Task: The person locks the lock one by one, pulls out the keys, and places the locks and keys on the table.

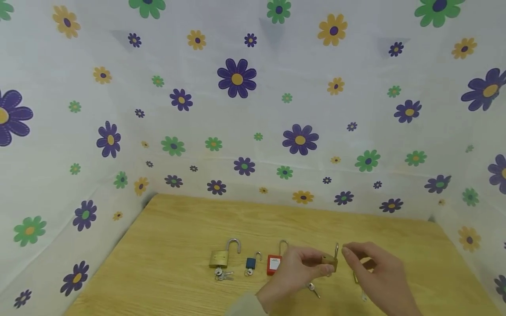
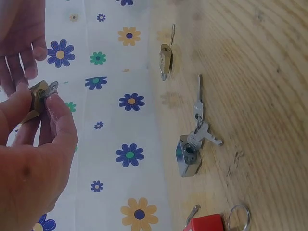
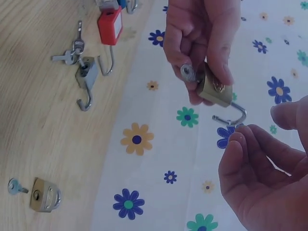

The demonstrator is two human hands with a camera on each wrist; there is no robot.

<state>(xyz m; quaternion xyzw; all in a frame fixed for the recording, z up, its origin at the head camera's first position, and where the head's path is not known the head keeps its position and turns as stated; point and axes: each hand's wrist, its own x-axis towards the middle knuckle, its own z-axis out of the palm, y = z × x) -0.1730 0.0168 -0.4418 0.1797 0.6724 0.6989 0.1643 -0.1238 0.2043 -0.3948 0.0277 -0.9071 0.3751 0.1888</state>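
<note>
My left hand (image 1: 294,267) grips a brass padlock (image 3: 216,91) above the table, thumb on one face and fingers on the other. The padlock's shackle (image 3: 238,115) is swung open, and a key (image 2: 51,89) sits in its keyhole. To the right, my right hand (image 1: 381,272) hovers with bent fingers near the shackle, its thumb apart from the fingertips in the right wrist view. Whether a fingertip touches the shackle, I cannot tell. Nothing shows between the right fingers.
On the wooden table (image 1: 189,219) stand a large brass padlock (image 1: 218,259), a blue one (image 1: 251,263), a red one (image 1: 273,264) and a silver one (image 3: 86,74), all with open shackles. A small brass padlock (image 3: 43,195) has its shackle closed, a key (image 3: 17,186) beside it. Flowered cloth (image 1: 257,114) surrounds the table.
</note>
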